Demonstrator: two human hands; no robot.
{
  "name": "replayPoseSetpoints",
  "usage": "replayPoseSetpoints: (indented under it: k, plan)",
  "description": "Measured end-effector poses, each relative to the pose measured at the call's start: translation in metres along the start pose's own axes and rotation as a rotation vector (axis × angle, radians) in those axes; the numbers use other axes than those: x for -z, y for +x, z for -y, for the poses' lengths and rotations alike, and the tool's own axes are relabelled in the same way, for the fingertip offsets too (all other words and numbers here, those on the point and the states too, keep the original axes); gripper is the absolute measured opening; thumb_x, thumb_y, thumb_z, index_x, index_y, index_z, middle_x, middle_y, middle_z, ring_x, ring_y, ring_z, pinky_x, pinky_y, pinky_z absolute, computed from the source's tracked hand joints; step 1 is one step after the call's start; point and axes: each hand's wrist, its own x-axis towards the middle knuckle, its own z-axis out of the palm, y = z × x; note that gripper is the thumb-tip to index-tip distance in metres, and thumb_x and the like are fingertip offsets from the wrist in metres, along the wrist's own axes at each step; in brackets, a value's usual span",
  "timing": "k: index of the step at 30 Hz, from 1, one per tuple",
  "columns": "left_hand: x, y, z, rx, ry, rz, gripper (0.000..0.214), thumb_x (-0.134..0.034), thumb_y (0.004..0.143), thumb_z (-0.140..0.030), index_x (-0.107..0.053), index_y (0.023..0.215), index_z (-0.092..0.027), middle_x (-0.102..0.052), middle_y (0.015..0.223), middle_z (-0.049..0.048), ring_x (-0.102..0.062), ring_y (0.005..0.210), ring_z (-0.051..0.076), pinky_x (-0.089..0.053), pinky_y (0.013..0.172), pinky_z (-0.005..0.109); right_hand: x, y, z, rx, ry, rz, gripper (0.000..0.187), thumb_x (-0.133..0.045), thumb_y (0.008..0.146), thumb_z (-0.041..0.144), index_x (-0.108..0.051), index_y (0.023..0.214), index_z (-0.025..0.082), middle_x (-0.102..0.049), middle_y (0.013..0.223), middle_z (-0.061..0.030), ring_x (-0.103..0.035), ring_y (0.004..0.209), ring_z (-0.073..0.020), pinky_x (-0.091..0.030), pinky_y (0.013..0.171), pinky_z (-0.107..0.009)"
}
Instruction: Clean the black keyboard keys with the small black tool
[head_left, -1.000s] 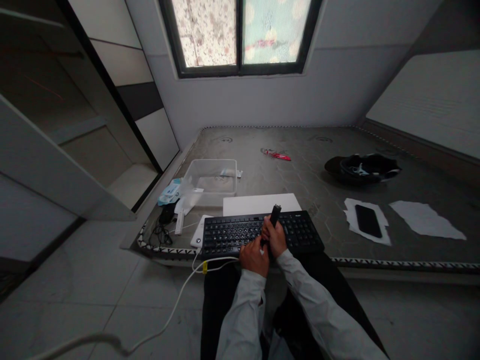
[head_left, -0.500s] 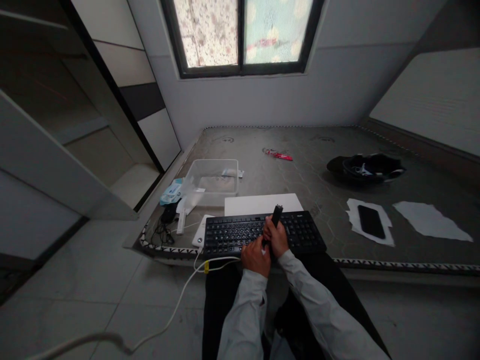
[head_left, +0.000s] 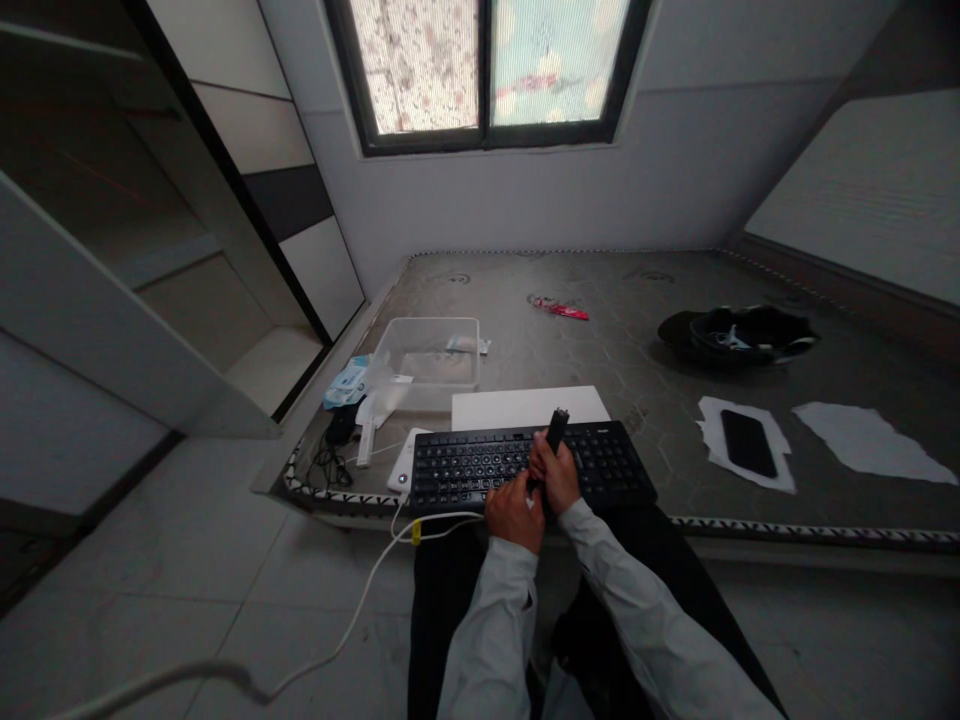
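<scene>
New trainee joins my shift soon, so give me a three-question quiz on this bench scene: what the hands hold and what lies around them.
1. True or false: the right hand holds a dark stick-shaped tool upright over the black keyboard.
2. What does the black phone lie on? A) the keyboard B) a torn white paper C) the clear plastic tub
3. Fill in: a white ____ hangs off the front edge down to the floor.

Key
1. True; the left hand is closed at the tool's lower end.
2. B
3. cable
</scene>
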Motion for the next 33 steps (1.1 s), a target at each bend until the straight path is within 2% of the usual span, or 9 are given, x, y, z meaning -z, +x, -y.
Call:
replayPoseSetpoints:
  k: [33]
  plan:
    - [0.0072, 0.0002, -0.005, 0.013, 0.006, 0.01, 0.02, -0.06, 0.079, -0.023, -0.064, 0.098, -0.022, -0.07, 0.082, 0.0022, -0.064, 0.081, 0.019, -0.038, 0.074, 0.032, -0.0006, 0.0006, -0.0001, 0.007, 0.013, -0.003, 0.038, -0.067, 0.07, 0.05, -0.043, 0.072, 0.021, -0.032, 0.045, 0.0111, -0.026, 0.035, -0.0043, -0.023, 0.032, -0.017]
